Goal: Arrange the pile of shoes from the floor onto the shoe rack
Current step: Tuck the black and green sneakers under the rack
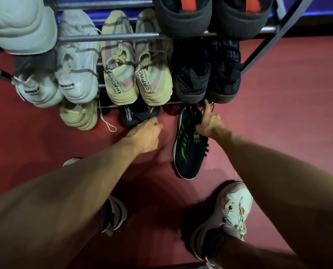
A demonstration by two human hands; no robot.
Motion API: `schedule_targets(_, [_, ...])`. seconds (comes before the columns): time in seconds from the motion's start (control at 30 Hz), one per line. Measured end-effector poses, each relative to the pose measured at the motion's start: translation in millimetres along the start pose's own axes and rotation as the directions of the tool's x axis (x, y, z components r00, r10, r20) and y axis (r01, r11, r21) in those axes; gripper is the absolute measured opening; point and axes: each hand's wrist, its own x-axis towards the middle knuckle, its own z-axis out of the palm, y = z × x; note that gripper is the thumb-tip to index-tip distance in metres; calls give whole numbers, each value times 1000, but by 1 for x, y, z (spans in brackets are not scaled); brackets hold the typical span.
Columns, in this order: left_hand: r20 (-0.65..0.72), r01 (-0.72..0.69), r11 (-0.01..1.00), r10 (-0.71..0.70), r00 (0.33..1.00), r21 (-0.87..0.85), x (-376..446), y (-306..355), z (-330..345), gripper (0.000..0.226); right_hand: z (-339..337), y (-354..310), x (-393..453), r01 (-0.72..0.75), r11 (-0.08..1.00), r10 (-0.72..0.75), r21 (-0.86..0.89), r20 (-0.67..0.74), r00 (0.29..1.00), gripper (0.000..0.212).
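Note:
A black sneaker with green stripes (187, 152) lies on the red floor, its heel end toward the metal shoe rack (111, 36). My right hand (208, 121) grips that sneaker at its collar, index finger pointing up at the rack's lower bar. My left hand (146, 133) rests with curled fingers on the heel of a black knit shoe (136, 115) tucked under the rack. The middle tier holds a white pair (74, 74), a beige striped pair (138, 74) and a dark pair (206, 74).
A beige shoe (78, 117) with a loose lace sits on the lowest level at left. The top tier holds a pale green shoe (20, 26) and a black pair with red tongues (212, 14). My own feet in sneakers (227, 214) stand close below.

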Motion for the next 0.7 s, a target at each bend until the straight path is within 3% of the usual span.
schedule_targets(0.1, [4, -7, 999, 7, 1000, -33, 6, 12, 1, 43, 14, 7, -15, 14, 998, -16, 56, 35, 999, 100])
schedule_targets(0.27, [190, 82, 996, -89, 978, 42, 6, 20, 4, 46, 40, 21, -42, 42, 999, -42, 21, -3, 999, 90])
schedule_targets(0.37, [275, 34, 999, -35, 961, 8, 0, 41, 10, 49, 44, 34, -54, 56, 998, -55, 13, -9, 998, 86])
schedule_targets(0.53, [287, 9, 999, 5, 958, -47, -7, 92, 29, 48, 48, 45, -63, 111, 989, -116, 102, 43, 992, 76])
schedule_targets(0.63, [261, 18, 998, -34, 965, 61, -24, 109, 44, 63, 62, 44, -79, 168, 978, -187, 126, 152, 971, 66])
schedule_targets(0.7, [341, 43, 982, -106, 934, 187, -35, 110, 59, 78, 62, 47, -85, 165, 979, -182, 123, 149, 972, 62])
